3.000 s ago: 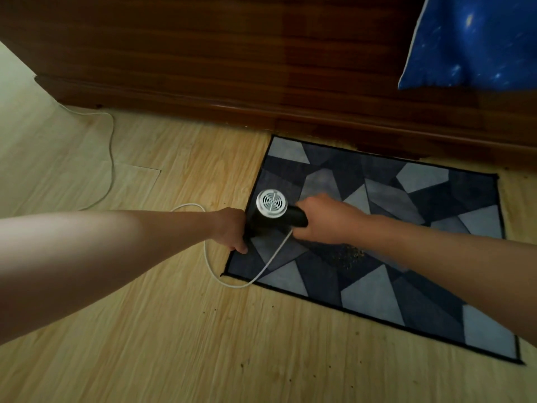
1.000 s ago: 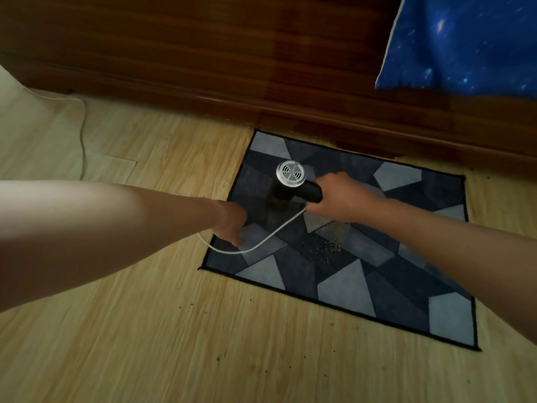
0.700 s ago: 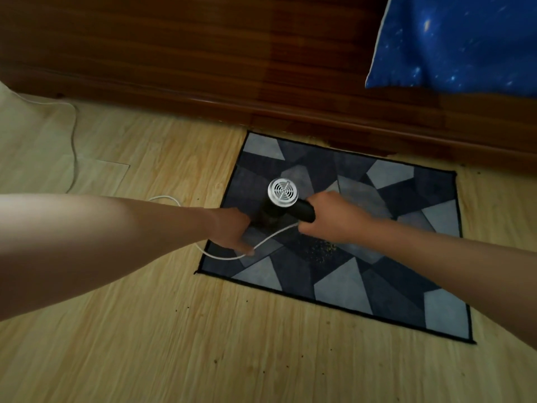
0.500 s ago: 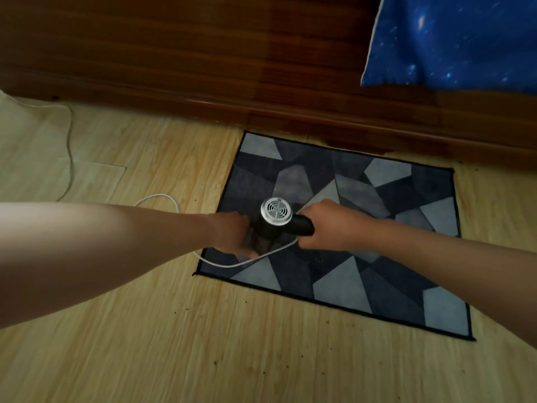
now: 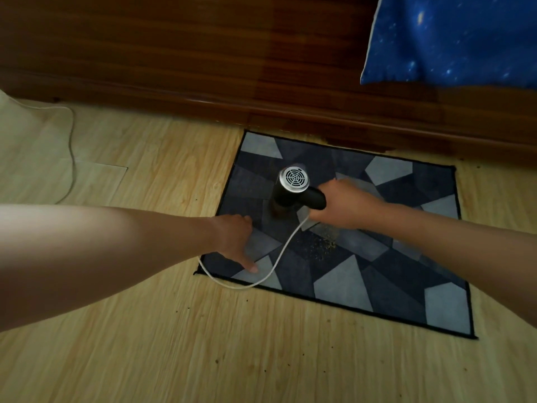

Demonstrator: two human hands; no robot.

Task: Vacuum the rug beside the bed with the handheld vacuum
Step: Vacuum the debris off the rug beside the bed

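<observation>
Starting nearest, the wooden floor (image 5: 261,359) shows dark specks short of the rug (image 5: 377,286), which lies flat beside the bed. The left hand (image 5: 232,237) rests on the rug's near left corner, its fingers (image 5: 252,268) stretched out and pressing the pile down. That hold looks worth having, since suction would likely lift so light a mat. The white cord (image 5: 279,257) loops from the handle across this corner onto the floor and should stay clear of the nozzle's path. Just beyond, between the hands, lies a patch of crumbs (image 5: 322,245); the next stroke should probably draw back over it, slowly, with overlapping passes. The handheld vacuum (image 5: 290,190) stands nozzle-down on the rug's middle left, and the right hand (image 5: 345,205) has its fingers curled round the handle. Farthest off, the rug's far edge sits just beside the bed frame (image 5: 261,68), below the blue bedding (image 5: 453,39).
</observation>
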